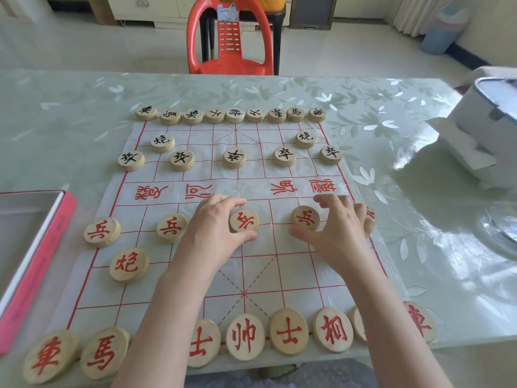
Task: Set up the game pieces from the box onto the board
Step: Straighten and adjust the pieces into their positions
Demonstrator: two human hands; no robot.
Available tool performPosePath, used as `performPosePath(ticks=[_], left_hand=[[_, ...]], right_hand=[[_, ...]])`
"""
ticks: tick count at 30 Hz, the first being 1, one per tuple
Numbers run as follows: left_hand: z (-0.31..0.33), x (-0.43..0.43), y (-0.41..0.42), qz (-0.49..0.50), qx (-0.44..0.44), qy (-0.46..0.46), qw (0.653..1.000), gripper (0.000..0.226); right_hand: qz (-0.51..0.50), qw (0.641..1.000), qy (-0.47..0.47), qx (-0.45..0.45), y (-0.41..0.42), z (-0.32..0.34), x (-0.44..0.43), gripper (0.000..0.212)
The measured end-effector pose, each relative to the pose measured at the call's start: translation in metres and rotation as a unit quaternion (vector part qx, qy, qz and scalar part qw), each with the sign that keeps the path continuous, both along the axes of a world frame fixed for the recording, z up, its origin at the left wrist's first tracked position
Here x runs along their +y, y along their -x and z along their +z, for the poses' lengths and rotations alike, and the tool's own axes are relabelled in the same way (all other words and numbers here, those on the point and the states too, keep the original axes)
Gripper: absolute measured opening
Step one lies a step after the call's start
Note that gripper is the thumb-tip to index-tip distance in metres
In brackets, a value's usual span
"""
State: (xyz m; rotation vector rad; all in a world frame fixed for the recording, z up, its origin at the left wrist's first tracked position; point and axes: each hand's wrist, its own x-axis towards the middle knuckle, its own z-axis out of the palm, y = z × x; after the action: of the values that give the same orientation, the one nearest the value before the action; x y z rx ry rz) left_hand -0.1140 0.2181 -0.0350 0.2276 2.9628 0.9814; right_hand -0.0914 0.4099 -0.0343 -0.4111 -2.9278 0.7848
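We observe the left hand [216,222] pinching a round pale wooden piece [243,220] between thumb and fingers; the disc bears a red carved character and sits on the board's [296,264] near soldier row, its far edge tipped up slightly. Just right of that grip, the right hand [340,222] is spread over a second red soldier disc [305,217], thumb below it and fingers above; we cannot tell whether it grips the disc or merely brackets it. A further piece [369,213] is partly hidden behind the right hand's fingers. Left of the left hand stand two more red soldiers [171,227] and a red cannon [128,265]. Beyond both hands the black-lettered pieces [234,157] fill the far side. The board is a thin white sheet with red grid lines. The box [36,247], pink-edged, lies far left of the grips.
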Motion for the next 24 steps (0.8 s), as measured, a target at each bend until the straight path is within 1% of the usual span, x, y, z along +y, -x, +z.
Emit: performPosePath(ticks=[2, 5, 9, 18, 24], left_hand=[[0.0001, -0.0008, -0.0002, 0.001, -0.005, 0.002, 1.000, 0.060], [-0.0001, -0.0009, -0.0006, 0.000, -0.006, 0.000, 1.000, 0.053], [0.0015, -0.0008, -0.0011, -0.017, -0.022, -0.012, 1.000, 0.050], [0.0043, -0.0058, -0.0025, -0.025, -0.039, 0.009, 0.999, 0.054], [0.0042, -0.0051, -0.0024, -0.027, -0.033, 0.018, 0.999, 0.055]], right_hand=[[-0.014, 1.000, -0.011, 0.002, 0.0011, -0.0009, -0.0018, 0.068], [-0.006, 1.000, -0.018, -0.002, 0.0033, -0.0028, -0.0041, 0.055], [0.020, 1.000, -0.010, -0.003, 0.0032, -0.0035, -0.0039, 0.048], [0.024, 1.000, -0.014, -0.005, 0.0031, -0.0028, -0.0044, 0.046], [0.029, 0.999, -0.013, -0.012, 0.0021, -0.0005, -0.0069, 0.045]])
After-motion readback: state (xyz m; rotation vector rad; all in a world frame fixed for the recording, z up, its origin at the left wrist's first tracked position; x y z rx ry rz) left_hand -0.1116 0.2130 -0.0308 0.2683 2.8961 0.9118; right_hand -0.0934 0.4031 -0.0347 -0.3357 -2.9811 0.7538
